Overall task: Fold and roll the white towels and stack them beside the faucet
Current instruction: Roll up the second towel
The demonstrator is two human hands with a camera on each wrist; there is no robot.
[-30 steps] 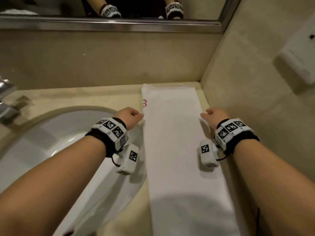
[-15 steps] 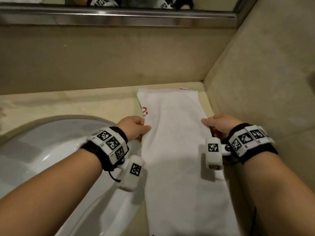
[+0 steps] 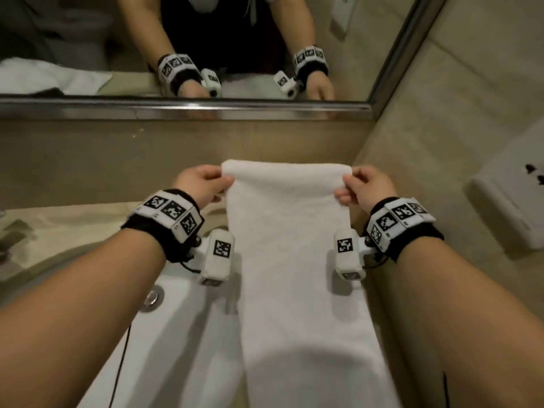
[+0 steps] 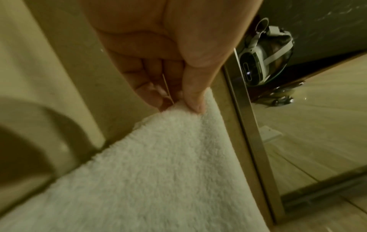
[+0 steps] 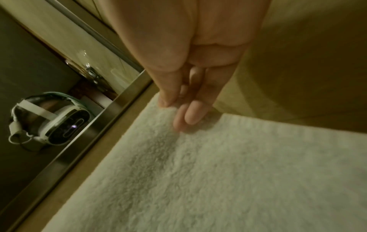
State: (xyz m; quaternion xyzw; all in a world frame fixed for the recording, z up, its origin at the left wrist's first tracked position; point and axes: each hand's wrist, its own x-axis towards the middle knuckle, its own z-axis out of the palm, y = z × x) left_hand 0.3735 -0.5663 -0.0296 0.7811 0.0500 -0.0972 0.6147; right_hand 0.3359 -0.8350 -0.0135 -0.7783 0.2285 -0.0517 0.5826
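Note:
A long white towel (image 3: 288, 260), folded into a narrow strip, runs from the counter's near edge towards the back wall. Its far end is lifted off the counter and curls over towards me. My left hand (image 3: 203, 184) pinches the far left corner between thumb and fingers; the left wrist view shows the thumb of that hand (image 4: 174, 97) pressed on the towel (image 4: 158, 172). My right hand (image 3: 363, 187) pinches the far right corner. In the right wrist view this hand (image 5: 182, 106) holds the edge of the towel (image 5: 218, 172). The faucet is out of view.
A white sink basin (image 3: 164, 334) with a chrome overflow (image 3: 151, 298) lies left of the towel. The beige counter (image 3: 59, 225) ends at the back wall under a mirror (image 3: 73, 30) with a metal ledge (image 3: 176, 108). A wall socket (image 3: 515, 201) sits at right.
Both hands have moved from the towel's side edges to its far corners, pinched them and lifted that end. The head camera has tilted up, showing more mirror.

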